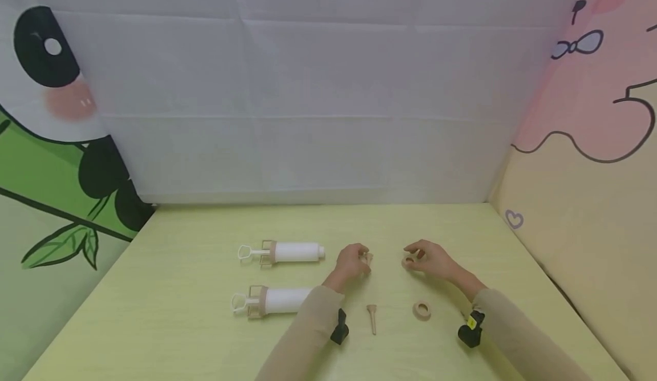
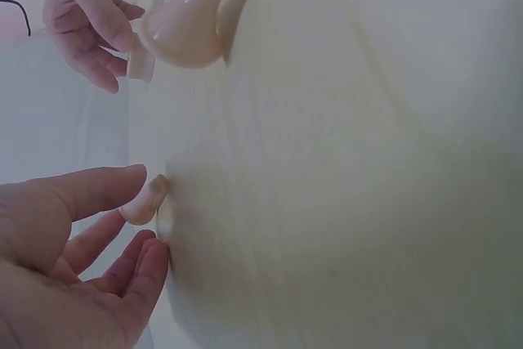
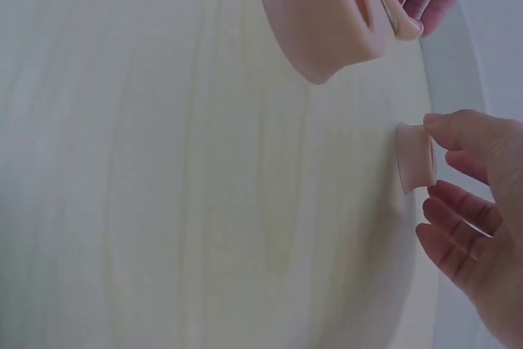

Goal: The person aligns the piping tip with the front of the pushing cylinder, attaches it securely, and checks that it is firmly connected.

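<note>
A small beige nozzle (image 1: 366,258) lies mid-table, and my left hand (image 1: 353,262) curls loosely over it. In the left wrist view my left hand (image 2: 131,234) has its thumb tip on that nozzle (image 2: 145,202), with the other fingers spread just below. My right hand (image 1: 432,259) is at a beige ring (image 1: 408,262). The right wrist view shows the thumb of my right hand (image 3: 448,165) on the ring (image 3: 415,157), while the fingers below stay apart from it. Neither piece is lifted off the table.
Two white syringe-like tubes (image 1: 290,251) (image 1: 274,300) with beige collars lie to the left. A second nozzle (image 1: 372,317) and a second ring (image 1: 422,311) lie nearer me, between my forearms. Printed cloth walls enclose the pale yellow table (image 1: 195,324) at the back and sides.
</note>
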### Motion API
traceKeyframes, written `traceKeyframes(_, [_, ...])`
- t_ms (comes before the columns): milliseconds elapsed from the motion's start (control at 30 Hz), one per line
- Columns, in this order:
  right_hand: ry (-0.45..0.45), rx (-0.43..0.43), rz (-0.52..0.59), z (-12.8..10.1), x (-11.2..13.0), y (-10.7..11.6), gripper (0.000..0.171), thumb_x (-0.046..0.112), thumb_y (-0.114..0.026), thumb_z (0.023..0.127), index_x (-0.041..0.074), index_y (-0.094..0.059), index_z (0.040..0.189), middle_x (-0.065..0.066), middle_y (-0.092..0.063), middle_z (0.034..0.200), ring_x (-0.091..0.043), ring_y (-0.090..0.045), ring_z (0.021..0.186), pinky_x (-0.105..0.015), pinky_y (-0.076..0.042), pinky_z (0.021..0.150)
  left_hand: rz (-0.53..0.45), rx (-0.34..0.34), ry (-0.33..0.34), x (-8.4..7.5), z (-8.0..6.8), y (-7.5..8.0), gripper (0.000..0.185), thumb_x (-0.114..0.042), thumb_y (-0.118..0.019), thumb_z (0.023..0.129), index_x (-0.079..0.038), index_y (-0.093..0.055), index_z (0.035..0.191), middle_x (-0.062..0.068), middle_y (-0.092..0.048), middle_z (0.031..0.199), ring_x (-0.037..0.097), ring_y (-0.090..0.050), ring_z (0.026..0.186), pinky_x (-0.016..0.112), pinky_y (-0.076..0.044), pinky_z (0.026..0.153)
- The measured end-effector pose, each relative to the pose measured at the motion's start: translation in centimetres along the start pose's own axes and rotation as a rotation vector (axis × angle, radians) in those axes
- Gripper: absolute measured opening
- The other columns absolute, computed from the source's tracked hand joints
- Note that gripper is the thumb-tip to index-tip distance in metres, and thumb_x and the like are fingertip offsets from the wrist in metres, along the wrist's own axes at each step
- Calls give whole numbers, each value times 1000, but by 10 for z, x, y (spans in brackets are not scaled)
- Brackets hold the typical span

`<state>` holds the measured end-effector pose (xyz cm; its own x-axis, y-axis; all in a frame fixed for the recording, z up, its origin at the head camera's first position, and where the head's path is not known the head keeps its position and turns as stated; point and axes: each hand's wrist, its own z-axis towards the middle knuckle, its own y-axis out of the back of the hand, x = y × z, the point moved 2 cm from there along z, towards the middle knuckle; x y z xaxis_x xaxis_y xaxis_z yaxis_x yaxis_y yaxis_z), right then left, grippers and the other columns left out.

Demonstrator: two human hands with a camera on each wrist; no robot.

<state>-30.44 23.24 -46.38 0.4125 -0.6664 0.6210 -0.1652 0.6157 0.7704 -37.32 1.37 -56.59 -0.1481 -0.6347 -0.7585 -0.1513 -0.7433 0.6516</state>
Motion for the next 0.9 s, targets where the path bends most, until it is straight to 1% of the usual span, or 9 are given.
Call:
traceKeyframes(33, [-2, 0, -2, 0, 0, 0, 35, 16, -69, 80, -1, -61, 110, -13, -60, 100, -21, -55, 83, -26, -46, 62, -8, -10, -33, -12, -11, 7, 49, -10, -80, 63, -11, -63, 109, 6, -61, 108, 22, -55, 99, 34, -45, 86])
traceKeyframes(67, [-3, -2, -3, 1, 0, 0, 34, 15, -69, 80, -1, -61, 109, -13, -60, 100, -21, -55, 83, -26, -46, 62, -13, -3, -30, -37, -31, 24, 48, -5, -78, 64, -7, -62, 108, 9, -61, 107, 24, -56, 98, 34, -46, 86])
traceKeyframes(100, [4, -2, -7, 1, 0, -1, 33, 14, -69, 80, -2, -61, 108, -13, -60, 99, -20, -55, 82, -26, -46, 62, -25, 3, -27, -56, -46, 37, 46, -2, -77, 64, -4, -62, 108, 11, -61, 107, 25, -56, 97, 35, -46, 85])
traceKeyframes(133, [13, -5, -9, 1, -1, -1, 32, 13, -69, 79, -3, -62, 107, -14, -60, 98, -20, -55, 81, -26, -46, 62, -35, 9, -27, -68, -55, 45, 46, 1, -77, 64, -2, -62, 107, 12, -62, 105, 26, -56, 97, 35, -46, 85])
traceKeyframes(233, [39, -8, -13, 2, 0, -2, 30, 10, -69, 79, -4, -62, 104, -14, -61, 95, -20, -55, 78, -24, -46, 60, -21, -8, -33, -71, -57, 45, 43, 3, -76, 64, -2, -63, 105, 11, -63, 102, 26, -57, 93, 34, -48, 82])
traceKeyframes(267, [47, -10, -18, 2, 0, -3, 29, 9, -69, 78, -5, -62, 103, -14, -61, 94, -19, -55, 77, -24, -45, 60, -7, -3, 4, -91, -72, 58, 41, 7, -73, 63, 1, -63, 103, 13, -63, 101, 28, -57, 93, 36, -48, 82])
traceKeyframes(433, [66, -12, -41, 2, 2, -5, 25, 6, -69, 78, -4, -64, 101, -11, -61, 91, -15, -52, 73, -23, -44, 59, 45, -43, 4, -97, -78, 60, 33, 9, -68, 66, 2, -64, 98, 13, -64, 94, 27, -58, 89, 35, -48, 80])
traceKeyframes(633, [55, 7, -41, 2, 5, -5, 23, 7, -68, 79, -4, -64, 100, -8, -61, 90, -11, -49, 69, -22, -43, 56, 0, -61, 7, -94, -77, 58, 28, 7, -70, 67, 3, -66, 94, 11, -64, 88, 26, -58, 85, 35, -49, 76])
traceKeyframes(900, [50, 19, -46, 2, 4, -4, 24, 8, -67, 80, -4, -64, 100, -8, -60, 90, -10, -49, 68, -22, -43, 55, -20, -67, 7, -92, -76, 56, 18, 4, -69, 70, 2, -67, 88, 9, -64, 82, 23, -58, 80, 33, -49, 72])
